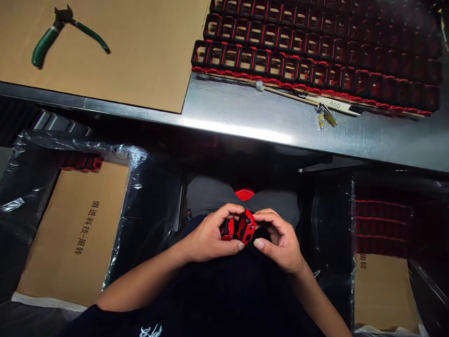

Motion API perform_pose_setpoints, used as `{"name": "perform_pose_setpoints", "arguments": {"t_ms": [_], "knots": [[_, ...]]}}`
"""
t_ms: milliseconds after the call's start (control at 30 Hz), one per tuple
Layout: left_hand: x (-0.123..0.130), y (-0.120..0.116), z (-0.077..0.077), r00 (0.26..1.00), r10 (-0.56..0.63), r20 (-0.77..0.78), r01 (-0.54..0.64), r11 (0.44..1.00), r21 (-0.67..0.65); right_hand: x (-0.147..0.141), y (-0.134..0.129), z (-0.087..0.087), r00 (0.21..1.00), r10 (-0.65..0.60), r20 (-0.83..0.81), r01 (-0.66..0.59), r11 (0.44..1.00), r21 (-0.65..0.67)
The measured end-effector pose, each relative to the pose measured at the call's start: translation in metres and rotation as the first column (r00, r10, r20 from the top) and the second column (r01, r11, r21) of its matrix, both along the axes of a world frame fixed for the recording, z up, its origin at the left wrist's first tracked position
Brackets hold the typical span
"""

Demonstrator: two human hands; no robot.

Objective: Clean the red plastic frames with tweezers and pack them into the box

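Note:
Close to my body, above my lap, my left hand (213,235) is wrapped round a red and black part (227,229), its thumb below and fingers above. A second red and black part (247,227) sits tilted between the two hands, against the left fingertips. My right hand (280,241) is curled at the right side of this second part, with its index fingertip at the part's upper edge and its thumb just below right. The right hand's other fingers are partly hidden in shadow.
Rows of black and red frames (289,68) stand on the metal table (224,112). Green-handled pliers (47,47) lie on cardboard (140,56). A cotton-tipped stick (284,93) and nail clippers (326,116) are nearby. Plastic-lined boxes with cardboard (73,234) and red parts flank me.

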State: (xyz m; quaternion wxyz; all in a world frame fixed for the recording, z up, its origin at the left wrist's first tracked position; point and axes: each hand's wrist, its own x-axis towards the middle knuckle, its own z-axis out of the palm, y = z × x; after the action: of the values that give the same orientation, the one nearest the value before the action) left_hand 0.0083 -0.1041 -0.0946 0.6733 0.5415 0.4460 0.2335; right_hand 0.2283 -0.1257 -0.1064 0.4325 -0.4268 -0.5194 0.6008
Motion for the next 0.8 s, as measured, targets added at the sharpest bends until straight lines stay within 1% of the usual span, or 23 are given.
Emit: {"name": "perform_pose_setpoints", "arguments": {"t_ms": [133,233,333,433,567,700,800], "knots": [[0.0,0.0,0.0,0.999,-0.014,-0.034,0.015,1.0,0.015,0.0,0.0,0.0,1.0,-0.026,0.006,0.026,0.999,-0.024],[0.0,0.002,0.002,0.998,-0.029,-0.05,0.031,0.999,0.038,-0.001,0.0,0.0,0.999,-0.026,-0.033,0.024,0.997,-0.071],[0.001,0.002,0.003,0.996,-0.059,-0.073,0.066,0.993,0.096,-0.001,0.001,0.001,0.997,-0.042,-0.06,0.035,0.992,-0.119],[0.002,0.002,0.002,0.996,-0.06,-0.072,0.071,0.985,0.154,-0.002,0.0,0.002,0.994,-0.055,-0.096,0.041,0.989,-0.143],[0.001,0.002,0.002,0.994,-0.075,-0.075,0.088,0.978,0.19,-0.002,-0.002,-0.001,0.987,-0.054,-0.153,0.02,0.975,-0.221],[0.001,0.002,0.001,0.989,-0.096,-0.114,0.125,0.952,0.28,-0.003,-0.004,-0.007,0.979,-0.037,-0.198,-0.019,0.962,-0.273],[0.0,0.002,-0.001,0.984,-0.119,-0.129,0.157,0.925,0.347,-0.006,-0.004,-0.008,0.969,-0.045,-0.243,-0.034,0.949,-0.312]]}}
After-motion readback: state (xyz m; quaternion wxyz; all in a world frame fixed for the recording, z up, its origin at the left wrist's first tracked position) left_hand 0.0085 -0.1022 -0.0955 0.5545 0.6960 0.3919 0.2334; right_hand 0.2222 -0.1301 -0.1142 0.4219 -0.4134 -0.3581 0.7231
